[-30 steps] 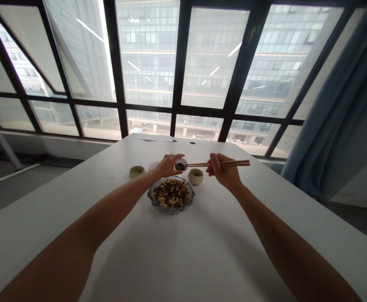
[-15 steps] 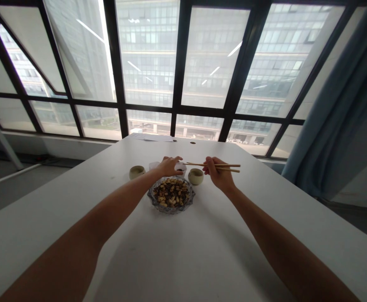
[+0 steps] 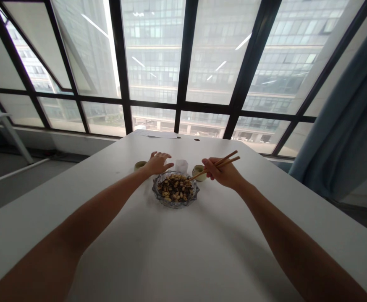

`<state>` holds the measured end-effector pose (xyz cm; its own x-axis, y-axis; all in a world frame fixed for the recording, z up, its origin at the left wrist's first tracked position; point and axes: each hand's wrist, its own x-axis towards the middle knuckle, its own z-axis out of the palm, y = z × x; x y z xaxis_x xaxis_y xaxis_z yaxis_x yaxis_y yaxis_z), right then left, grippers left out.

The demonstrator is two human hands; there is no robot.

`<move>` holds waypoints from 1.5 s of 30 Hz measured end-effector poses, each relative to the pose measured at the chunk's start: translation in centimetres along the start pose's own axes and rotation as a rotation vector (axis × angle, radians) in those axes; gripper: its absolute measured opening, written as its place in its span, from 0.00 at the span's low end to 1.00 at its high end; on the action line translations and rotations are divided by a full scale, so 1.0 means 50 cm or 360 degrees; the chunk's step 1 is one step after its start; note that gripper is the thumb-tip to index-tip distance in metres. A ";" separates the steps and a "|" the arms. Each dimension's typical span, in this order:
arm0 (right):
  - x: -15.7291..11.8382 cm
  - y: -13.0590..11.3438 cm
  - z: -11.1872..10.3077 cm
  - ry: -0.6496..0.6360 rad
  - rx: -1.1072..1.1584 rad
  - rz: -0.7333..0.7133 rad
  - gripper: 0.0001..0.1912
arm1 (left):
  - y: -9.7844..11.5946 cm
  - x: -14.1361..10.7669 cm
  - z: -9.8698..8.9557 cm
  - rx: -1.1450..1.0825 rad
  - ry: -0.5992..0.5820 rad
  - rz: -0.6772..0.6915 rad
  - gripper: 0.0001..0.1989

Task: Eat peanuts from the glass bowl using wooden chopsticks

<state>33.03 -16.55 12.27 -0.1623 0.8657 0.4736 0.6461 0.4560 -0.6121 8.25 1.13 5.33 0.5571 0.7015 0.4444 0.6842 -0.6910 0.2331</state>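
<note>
Right hand (image 3: 223, 173) at centre right grips chopsticks (image 3: 215, 165), tips angled down-left over glass bowl (image 3: 175, 189) of mixed nuts at frame centre. Left hand (image 3: 158, 162) spread flat, empty, just upper left of bowl. Small clear cup (image 3: 181, 165) between hands; green cups (image 3: 198, 172) (image 3: 139, 165) flank it on white counter (image 3: 183, 251).

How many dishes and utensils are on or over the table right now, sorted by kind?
Glass bowl of mixed nuts and seeds: 1
Small greenish cups: 2
Small clear cup: 1
Chopsticks, a pair gripped in the right hand: 1
Total: 5
The left hand lies open beside the bowl's far rim, holding nothing.
</note>
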 end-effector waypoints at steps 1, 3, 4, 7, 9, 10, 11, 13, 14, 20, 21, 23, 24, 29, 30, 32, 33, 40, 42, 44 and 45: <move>0.000 0.003 0.001 -0.0026 -0.0024 -0.0019 0.35 | -0.008 -0.013 -0.009 0.0007 0.0028 -0.0031 0.22; 0.001 0.007 0.003 -0.0058 -0.0049 -0.0036 0.34 | -0.022 -0.033 -0.023 0.0020 0.0058 -0.0095 0.21; 0.001 0.008 0.003 -0.0070 -0.0050 -0.0037 0.33 | -0.027 -0.041 -0.028 0.0032 0.0066 -0.0118 0.21; 0.001 0.009 0.001 -0.0103 -0.0037 -0.0032 0.32 | -0.036 -0.055 -0.035 0.0101 0.0087 -0.0154 0.21; 0.001 0.009 0.000 -0.0119 -0.0041 -0.0028 0.32 | -0.038 -0.059 -0.035 0.0136 0.0099 -0.0156 0.21; 0.000 0.010 -0.001 -0.0121 -0.0045 -0.0025 0.32 | -0.037 -0.059 -0.035 0.0141 0.0103 -0.0152 0.22; 0.000 0.012 -0.001 -0.0121 -0.0046 -0.0022 0.32 | -0.036 -0.060 -0.034 0.0140 0.0103 -0.0146 0.23; -0.001 0.015 -0.002 -0.0107 -0.0034 -0.0018 0.32 | -0.033 -0.059 -0.033 0.0141 0.0089 -0.0136 0.25; -0.002 0.016 -0.003 -0.0096 -0.0019 -0.0016 0.32 | -0.031 -0.059 -0.032 0.0153 0.0070 -0.0137 0.26; 0.005 0.020 -0.004 0.0096 0.0261 0.0108 0.33 | -0.019 -0.064 -0.022 0.0380 -0.0030 -0.0168 0.26; 0.009 0.023 -0.003 0.0181 0.0356 0.0146 0.33 | -0.019 -0.065 -0.021 0.0422 -0.0032 -0.0179 0.26; 0.018 0.033 -0.001 0.0377 0.0588 0.0266 0.33 | -0.018 -0.067 -0.018 0.0489 -0.0046 -0.0208 0.26; 0.023 0.039 0.000 0.0464 0.0713 0.0356 0.33 | -0.018 -0.067 -0.017 0.0514 -0.0061 -0.0224 0.27; 0.037 0.068 -0.003 0.0671 0.1032 0.0711 0.31 | -0.022 -0.067 -0.018 0.0568 -0.0109 -0.0256 0.26; 0.036 0.070 -0.004 0.0681 0.1007 0.0687 0.31 | -0.023 -0.066 -0.018 0.0567 -0.0107 -0.0256 0.26; 0.032 0.069 -0.001 0.0643 0.0896 0.0551 0.32 | -0.024 -0.065 -0.018 0.0557 -0.0092 -0.0251 0.26; 0.028 0.066 0.003 0.0598 0.0832 0.0463 0.33 | -0.025 -0.065 -0.018 0.0552 -0.0081 -0.0246 0.27; 0.006 0.031 0.075 0.0249 0.0702 0.0168 0.32 | -0.024 -0.064 -0.019 0.0539 -0.0036 -0.0222 0.27; 0.003 0.029 0.094 0.0212 0.0708 0.0161 0.31 | -0.023 -0.064 -0.019 0.0532 -0.0032 -0.0218 0.27; 0.001 0.031 0.107 0.0217 0.0735 0.0202 0.32 | -0.022 -0.064 -0.020 0.0529 -0.0025 -0.0211 0.27; 0.000 0.033 0.112 0.0218 0.0752 0.0235 0.32 | -0.022 -0.064 -0.019 0.0530 -0.0020 -0.0207 0.27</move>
<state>29.90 -14.64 7.72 0.0248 0.9072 0.4199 0.2416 0.4021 -0.8831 5.25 -0.53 4.48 0.4597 0.7832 0.4185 0.8644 -0.5026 -0.0089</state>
